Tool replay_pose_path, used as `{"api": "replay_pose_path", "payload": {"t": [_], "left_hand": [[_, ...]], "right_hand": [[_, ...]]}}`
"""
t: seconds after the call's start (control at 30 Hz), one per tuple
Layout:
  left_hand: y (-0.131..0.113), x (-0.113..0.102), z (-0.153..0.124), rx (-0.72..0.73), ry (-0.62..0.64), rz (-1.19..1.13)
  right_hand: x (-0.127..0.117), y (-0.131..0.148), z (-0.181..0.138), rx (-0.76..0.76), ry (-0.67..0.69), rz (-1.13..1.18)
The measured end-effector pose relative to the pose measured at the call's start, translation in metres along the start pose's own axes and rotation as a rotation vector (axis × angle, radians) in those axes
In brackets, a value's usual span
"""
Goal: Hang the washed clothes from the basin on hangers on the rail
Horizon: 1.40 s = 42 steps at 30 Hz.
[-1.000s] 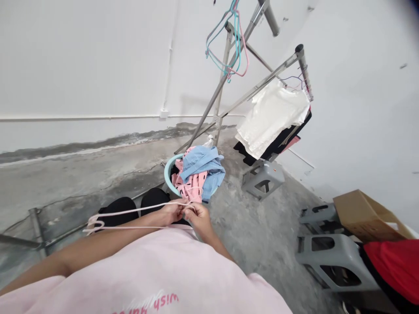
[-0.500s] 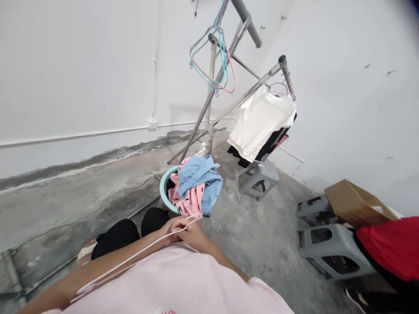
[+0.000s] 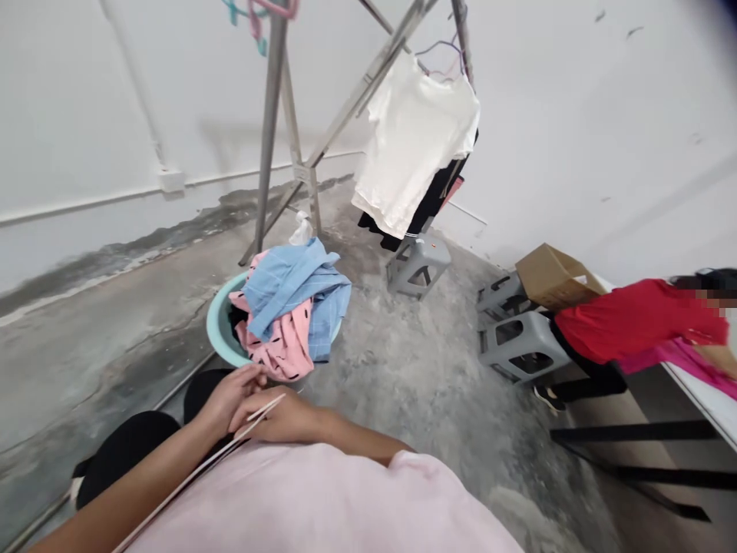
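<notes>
My left hand is held low in front of me, its fingers loosely stretched to the right, near the rim of the basin. Just below and touching it, my right hand points left with loosely bent fingers; part of them is hidden. I see nothing held in either one. White cords run from the lower left across to my right hand. Beyond the hands stands a light blue basin heaped with clothes: a blue checked garment on top of a pink garment with black marks.
A metal drying rack rises behind the basin, with a white T-shirt hung further back. Grey stools and a cardboard box stand at right. A person in red leans at a white table.
My view has swung right and down, so the basin and rack sit further left. My hands, clasped together before, have loosened and lie partly apart. More of the person in red shows.
</notes>
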<state>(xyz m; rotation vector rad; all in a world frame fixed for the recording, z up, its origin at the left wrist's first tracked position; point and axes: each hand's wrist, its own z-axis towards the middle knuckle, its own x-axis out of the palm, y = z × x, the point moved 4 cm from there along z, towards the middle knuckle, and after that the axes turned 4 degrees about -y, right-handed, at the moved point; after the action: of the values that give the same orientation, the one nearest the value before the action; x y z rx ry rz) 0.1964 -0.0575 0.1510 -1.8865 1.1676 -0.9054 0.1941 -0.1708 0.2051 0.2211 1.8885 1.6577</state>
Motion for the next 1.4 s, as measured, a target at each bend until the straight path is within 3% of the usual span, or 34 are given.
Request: {"api": "replay_pose_path", "payload": {"t": [0.07,0.17,0.27,0.33,0.5,0.63,0.77,0.83,0.9,1.0,1.1,1.23,1.4], "left_hand": [[-0.019,-0.006,0.008,0.133,-0.009,0.061],[-0.06,-0.008,0.024,0.429,-0.034,0.358],[-0.094,0.005,0.047,0.736,-0.085,0.746],[-0.103,0.019,0.066,0.856,-0.117,0.971],[-0.106,0.034,0.11,0.773,-0.148,1.183],[-0.122,0.022,0.117,0.638,-0.131,0.865],[-0.141,0.013,0.088,0.37,0.051,0.239],[-0.15,0.011,0.055,0.271,0.129,-0.002],[-0.162,0.006,0.016,0.285,0.132,-0.135],[-0.176,-0.012,-0.042,0.417,0.022,-0.186],[-0.18,-0.037,-0.082,0.537,-0.1,-0.154],[-0.168,-0.069,-0.104,0.556,-0.201,-0.145],[-0.142,-0.077,-0.113,0.461,-0.107,-0.15]], "right_hand": [[-0.005,-0.004,-0.007,0.041,0.045,0.109],[-0.015,-0.01,-0.02,0.083,0.064,0.257],[-0.026,-0.014,-0.028,0.075,0.033,0.304],[-0.032,-0.016,-0.032,0.078,-0.009,0.293],[-0.049,-0.019,-0.041,0.108,-0.174,0.214],[-0.075,-0.02,-0.048,0.071,-0.343,0.158],[-0.11,-0.014,-0.055,0.009,-0.575,0.146],[-0.125,-0.005,-0.061,-0.061,-0.678,0.082],[-0.138,0.008,-0.067,-0.166,-0.754,0.026],[-0.146,0.027,-0.075,-0.398,-0.771,-0.038],[-0.146,0.042,-0.078,-0.625,-0.738,-0.129],[-0.146,0.065,-0.065,-0.845,-0.733,-0.011],[-0.138,0.105,-0.021,-1.035,-0.547,0.321]]}}
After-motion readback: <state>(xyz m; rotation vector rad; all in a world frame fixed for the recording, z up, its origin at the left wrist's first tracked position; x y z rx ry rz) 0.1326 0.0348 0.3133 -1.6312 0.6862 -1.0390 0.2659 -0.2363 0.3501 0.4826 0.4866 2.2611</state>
